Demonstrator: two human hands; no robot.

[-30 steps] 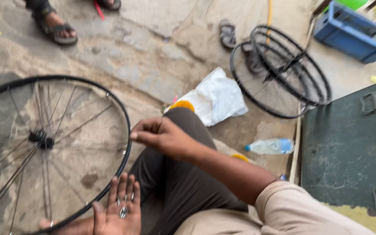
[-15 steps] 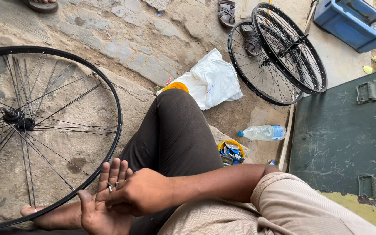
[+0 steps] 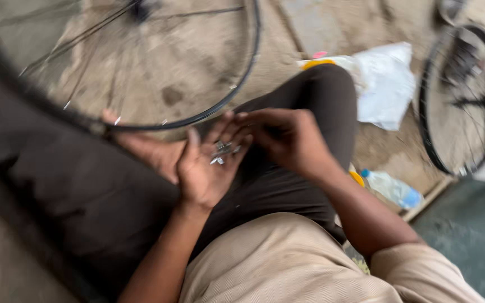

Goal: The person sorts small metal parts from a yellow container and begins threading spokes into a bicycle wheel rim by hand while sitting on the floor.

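While you sit on the ground with your knees bent, your left hand (image 3: pixel 206 165) lies palm up over your dark trousers (image 3: pixel 287 185), fingers spread loosely, cupping a small heap of silvery metal bits (image 3: pixel 223 152). They are too blurred to name more exactly; they rest in the hollow of the palm near the base of the fingers. Your right hand (image 3: pixel 284 137) comes in from the right, its fingers curled and drawn together, the tips right at the fingertips of the left hand and just beside the heap. Whether it pinches one of the bits you cannot tell, because the fingertips are hidden behind the hand and smeared by motion.

Just past your hands, on the far left, a spoked bicycle wheel (image 3: pixel 237 95) lies flat on the stone floor (image 3: pixel 321 28), its black rim passing close over your bare foot (image 3: pixel 147 148). To the far right of your knee a white plastic bag (image 3: pixel 385 84) lies crumpled on the floor, with something yellow (image 3: pixel 316 64) showing at its left edge. Further right more black bicycle rims (image 3: pixel 478 106) stand stacked together. Near your right elbow a clear plastic bottle with a blue cap (image 3: pixel 393 189) lies on its side, next to a green metal surface (image 3: pixel 472 235).
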